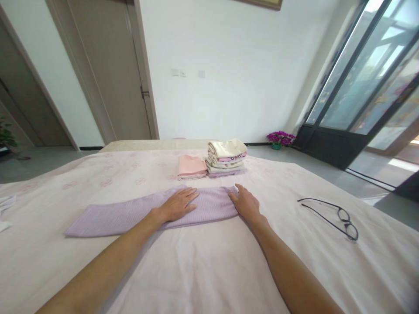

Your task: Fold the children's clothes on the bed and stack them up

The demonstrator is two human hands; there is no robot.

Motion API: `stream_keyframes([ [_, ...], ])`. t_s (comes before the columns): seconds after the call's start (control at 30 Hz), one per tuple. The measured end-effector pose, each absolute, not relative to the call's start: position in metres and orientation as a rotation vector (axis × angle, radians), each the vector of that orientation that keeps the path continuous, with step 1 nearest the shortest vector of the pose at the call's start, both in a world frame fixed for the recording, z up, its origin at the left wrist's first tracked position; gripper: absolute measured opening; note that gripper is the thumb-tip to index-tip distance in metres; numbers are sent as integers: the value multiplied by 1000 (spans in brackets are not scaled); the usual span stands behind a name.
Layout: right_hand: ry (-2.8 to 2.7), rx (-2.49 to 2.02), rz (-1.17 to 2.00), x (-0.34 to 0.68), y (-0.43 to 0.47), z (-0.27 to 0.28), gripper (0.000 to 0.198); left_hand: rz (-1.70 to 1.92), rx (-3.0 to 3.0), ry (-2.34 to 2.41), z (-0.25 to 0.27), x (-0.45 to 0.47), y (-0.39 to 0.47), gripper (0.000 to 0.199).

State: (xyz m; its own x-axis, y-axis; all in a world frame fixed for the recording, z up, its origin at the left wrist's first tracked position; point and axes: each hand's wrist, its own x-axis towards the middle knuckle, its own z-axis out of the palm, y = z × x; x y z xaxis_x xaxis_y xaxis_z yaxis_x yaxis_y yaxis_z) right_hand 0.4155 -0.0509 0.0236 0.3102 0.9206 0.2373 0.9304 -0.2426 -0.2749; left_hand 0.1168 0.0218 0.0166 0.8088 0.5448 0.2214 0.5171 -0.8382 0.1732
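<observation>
A lavender ribbed garment (131,213), which looks like a pair of pants folded lengthwise, lies in a long strip across the bed. My left hand (178,204) rests palm down on its middle, fingers stretched out and flat. At the strip's right end, my right hand (247,203) touches the edge with thumb and fingers apart. Just beyond the garment sits a folded pink cloth item (191,166). Against its right side stands a stack of folded clothes (226,159), cream on top and lavender at the bottom.
Black-framed eyeglasses (343,220) lie with temples unfolded at the right on the pale pink bedsheet (209,270). Part of a white cloth (5,211) shows at the left edge. Past the bed are purple flowers (280,138), a door (108,69) and a glass door (356,74).
</observation>
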Motion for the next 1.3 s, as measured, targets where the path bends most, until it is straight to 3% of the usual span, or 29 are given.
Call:
stream_keyframes([
  [0.17,-1661,-2249,-82,418,-52,23,56,214,2906,905,13,106,18,62],
  [0.43,-1815,-1974,-416,400,-69,36,45,394,2842,1160,13,59,8,57],
  [0.7,-2363,-1654,-297,366,-73,19,54,241,2743,1504,8,-14,0,62],
  [1.0,-2386,-1705,-273,371,-65,3,55,157,2581,1906,-5,-124,7,57],
  [1.3,-2368,-1690,-262,373,-62,1,54,678,1949,2316,0,-176,-13,60],
])
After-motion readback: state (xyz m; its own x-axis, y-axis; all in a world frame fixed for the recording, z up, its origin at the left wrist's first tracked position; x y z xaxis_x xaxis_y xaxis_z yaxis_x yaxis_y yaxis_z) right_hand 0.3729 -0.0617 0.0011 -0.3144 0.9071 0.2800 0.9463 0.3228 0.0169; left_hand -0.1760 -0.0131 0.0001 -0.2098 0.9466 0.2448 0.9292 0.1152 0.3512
